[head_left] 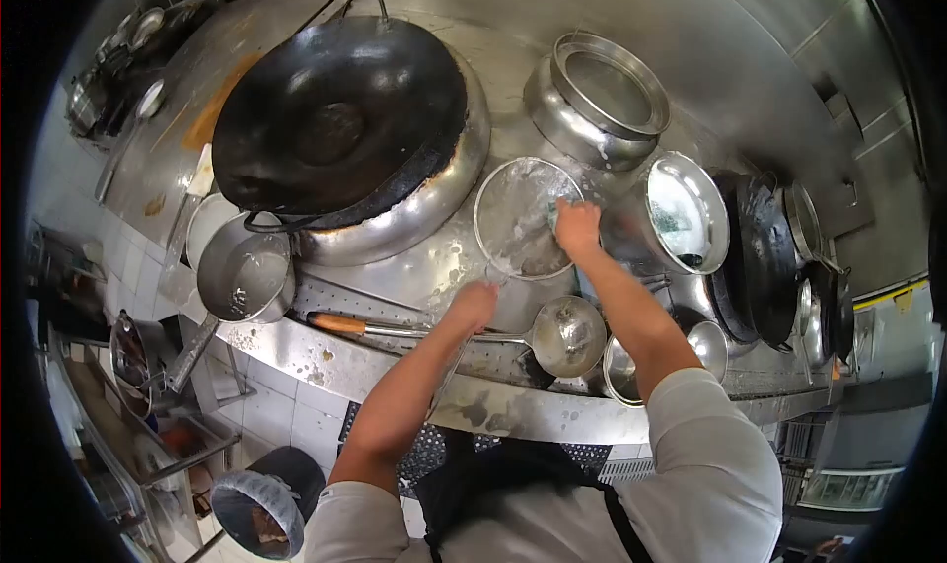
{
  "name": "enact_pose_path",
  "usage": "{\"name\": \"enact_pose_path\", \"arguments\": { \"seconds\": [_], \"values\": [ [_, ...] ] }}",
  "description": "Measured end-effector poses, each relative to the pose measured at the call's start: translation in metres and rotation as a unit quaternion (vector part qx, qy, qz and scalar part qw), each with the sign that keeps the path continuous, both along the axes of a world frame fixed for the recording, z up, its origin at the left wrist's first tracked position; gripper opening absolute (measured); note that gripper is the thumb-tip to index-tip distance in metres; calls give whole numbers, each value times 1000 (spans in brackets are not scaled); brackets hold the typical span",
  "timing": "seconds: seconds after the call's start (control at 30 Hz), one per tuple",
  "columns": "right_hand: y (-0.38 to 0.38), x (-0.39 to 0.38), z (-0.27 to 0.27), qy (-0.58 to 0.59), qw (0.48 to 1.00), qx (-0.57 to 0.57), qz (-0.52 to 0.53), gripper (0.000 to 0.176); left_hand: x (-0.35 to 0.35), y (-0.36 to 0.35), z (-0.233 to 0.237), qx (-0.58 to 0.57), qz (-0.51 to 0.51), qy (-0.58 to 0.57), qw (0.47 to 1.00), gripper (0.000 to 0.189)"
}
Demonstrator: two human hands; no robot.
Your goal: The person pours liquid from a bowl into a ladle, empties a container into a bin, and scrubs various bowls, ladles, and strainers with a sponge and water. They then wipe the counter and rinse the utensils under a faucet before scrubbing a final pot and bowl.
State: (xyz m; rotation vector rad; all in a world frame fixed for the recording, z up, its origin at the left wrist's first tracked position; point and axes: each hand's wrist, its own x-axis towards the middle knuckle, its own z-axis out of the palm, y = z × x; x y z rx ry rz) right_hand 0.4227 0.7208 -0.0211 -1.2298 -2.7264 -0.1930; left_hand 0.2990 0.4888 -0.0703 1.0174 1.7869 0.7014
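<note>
A round wire-mesh strainer (515, 230) with wet, whitish suds on it is tilted over the steel counter. My left hand (475, 305) is closed around its handle, close to the rim. Against the right inside of the mesh, my right hand (577, 226) presses a small pale-green scrubbing pad (555, 214), mostly hidden by the fingers. A steel ladle (569, 336) with an orange-brown wooden handle end lies below, its shaft passing behind my left forearm.
A large black wok (340, 119) rests on a burner ring at left. Beside it is a saucepan (245, 272), its handle past the counter edge. A steel pot (592, 109) stands behind; a shiny bowl (688, 211) and several woks (760, 257) crowd the right. A lined bin (261, 509) stands below.
</note>
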Motion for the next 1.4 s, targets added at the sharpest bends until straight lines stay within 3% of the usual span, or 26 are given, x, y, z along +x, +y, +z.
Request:
{"name": "enact_pose_path", "arguments": {
  "seconds": [0.13,0.17,0.23,0.3,0.37,0.5,0.57,0.63,0.67,0.77,0.87,0.93,1.03,1.07,1.13,1.2,1.23,1.3,1.33,1.4],
  "values": [
    [-35,14,-44,18,971,42,233,23,-2,2,21,-11,36,-90,995,37],
    [-42,19,-50,9,979,21,201,22,-3,-7,30,-24,50,-120,991,38],
    [-29,15,-43,-11,989,-2,149,20,-3,-4,-17,17,-3,-51,999,37],
    [-19,11,-30,-39,987,-41,151,21,-4,6,-8,2,-32,-21,999,31],
    [-41,14,-27,-68,971,-122,196,25,-3,-6,62,-95,-53,-30,994,21],
    [-8,28,-43,34,979,-184,85,22,0,4,4,35,-40,19,998,18],
    [-41,22,-16,-117,976,-87,164,18,3,-3,-11,43,-35,4,998,18],
    [-25,17,29,-216,968,-113,55,18,10,-5,-20,32,17,-93,995,22],
    [35,28,-47,-191,976,-107,-11,29,7,-1,-23,28,25,-131,991,22],
    [-44,18,-31,-188,967,-62,161,27,-1,6,-38,5,14,-210,978,19],
    [-33,23,-8,-156,979,-32,129,30,-9,-6,3,-62,35,-311,948,14],
    [-1,9,-5,96,965,-236,54,32,-15,-6,16,-104,40,-348,931,12],
    [-16,-35,-25,239,922,-246,180,21,-15,-6,14,-137,11,-345,928,15],
    [-23,-41,-14,202,933,-168,247,18,-16,-6,11,-147,-4,-333,931,16],
    [-26,-49,-7,165,958,-51,228,14,-16,-14,27,-162,65,-368,914,22],
    [11,-66,-14,159,984,41,68,14,-16,-15,48,-166,94,-370,909,21],
    [-6,-73,-5,133,973,-20,189,15,-18,-14,58,-167,88,-356,915,17],
    [-47,-74,5,65,896,-139,417,19,-22,-7,56,-154,82,-343,923,16],
    [-26,-75,-8,22,916,-12,399,13,-21,-7,47,-147,79,-342,925,17],
    [-1,-80,-17,131,966,-20,221,17,-22,-5,43,-138,72,-323,933,19]
  ]
}}
